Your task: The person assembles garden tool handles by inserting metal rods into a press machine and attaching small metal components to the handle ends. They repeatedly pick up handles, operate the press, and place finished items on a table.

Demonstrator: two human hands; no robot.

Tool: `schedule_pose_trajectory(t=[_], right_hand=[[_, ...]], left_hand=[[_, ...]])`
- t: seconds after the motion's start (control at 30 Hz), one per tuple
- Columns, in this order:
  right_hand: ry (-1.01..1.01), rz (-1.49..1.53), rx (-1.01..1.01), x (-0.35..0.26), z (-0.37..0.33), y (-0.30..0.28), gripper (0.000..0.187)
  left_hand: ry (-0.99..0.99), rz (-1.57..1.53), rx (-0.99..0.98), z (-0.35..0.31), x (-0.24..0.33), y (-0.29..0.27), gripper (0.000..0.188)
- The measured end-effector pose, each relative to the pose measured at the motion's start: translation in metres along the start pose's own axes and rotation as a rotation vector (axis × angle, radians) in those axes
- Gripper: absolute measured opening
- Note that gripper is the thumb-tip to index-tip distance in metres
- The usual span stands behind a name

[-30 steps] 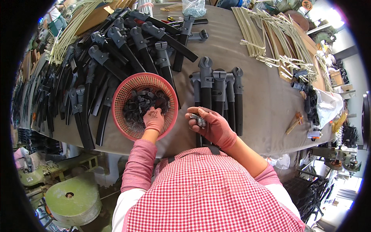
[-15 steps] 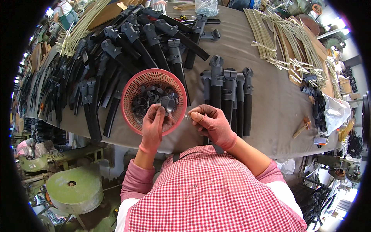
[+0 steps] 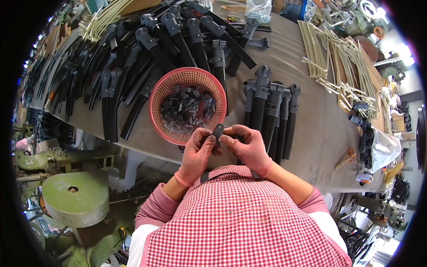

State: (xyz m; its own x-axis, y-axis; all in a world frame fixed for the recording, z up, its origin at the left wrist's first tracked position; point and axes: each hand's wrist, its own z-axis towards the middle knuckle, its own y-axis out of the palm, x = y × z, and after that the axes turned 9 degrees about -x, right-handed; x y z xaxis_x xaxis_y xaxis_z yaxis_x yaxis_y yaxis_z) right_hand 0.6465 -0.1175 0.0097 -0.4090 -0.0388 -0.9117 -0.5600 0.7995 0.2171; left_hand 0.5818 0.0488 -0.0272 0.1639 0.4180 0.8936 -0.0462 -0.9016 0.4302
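Observation:
In front of my apron, my left hand pinches a small dark grey plastic lever, its rounded end pointing up between my hands. My right hand is closed against the lever's side, and a tiny bright bit, seemingly a small metal spring, shows at its fingertips. Both hands wear thin, stained pinkish gloves. Just beyond them stands a pink plastic basket holding loose dark plastic pieces and many small springs. My fingers partly hide the lever's lower end.
Black tubes with grey joints are heaped at the left and back. A smaller row of them lies right of the basket. Bent pale rods, a white plastic bag and a hammer lie further right. A green machine stands below left.
My left hand has drawn the lever out from over the basket toward me. Both hands have come together at the lever. The view has shifted slightly.

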Motion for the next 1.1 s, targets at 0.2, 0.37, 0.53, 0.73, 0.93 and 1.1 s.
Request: schedule_pose_trajectory(t=[0.2,0.37,0.53,0.73,0.93,1.1], right_hand=[[-0.108,-0.624,-0.163,0.040,0.016,0.004,0.033],[0.052,-1.140,-0.311,0.119,0.065,-0.005,0.034],[0.152,-1.100,-0.315,0.190,0.091,0.016,0.034],[0.556,0.273,-0.220,0.154,0.070,-0.008,0.032],[0.271,0.686,-0.234,0.077,0.036,-0.023,0.028],[0.095,0.709,-0.183,0.040,0.032,-0.016,0.024]], left_hand=[[-0.063,-0.017,0.170,-0.013,-0.050,-0.023,0.013],[-0.126,1.092,0.184,0.019,-0.067,-0.119,0.022],[-0.372,1.628,0.233,0.079,-0.092,-0.161,0.021],[-0.308,1.491,0.270,0.084,-0.097,-0.166,0.023],[-0.127,0.505,0.270,0.063,-0.067,-0.123,0.012],[-0.014,0.072,0.091,0.028,-0.026,-0.057,0.013]])
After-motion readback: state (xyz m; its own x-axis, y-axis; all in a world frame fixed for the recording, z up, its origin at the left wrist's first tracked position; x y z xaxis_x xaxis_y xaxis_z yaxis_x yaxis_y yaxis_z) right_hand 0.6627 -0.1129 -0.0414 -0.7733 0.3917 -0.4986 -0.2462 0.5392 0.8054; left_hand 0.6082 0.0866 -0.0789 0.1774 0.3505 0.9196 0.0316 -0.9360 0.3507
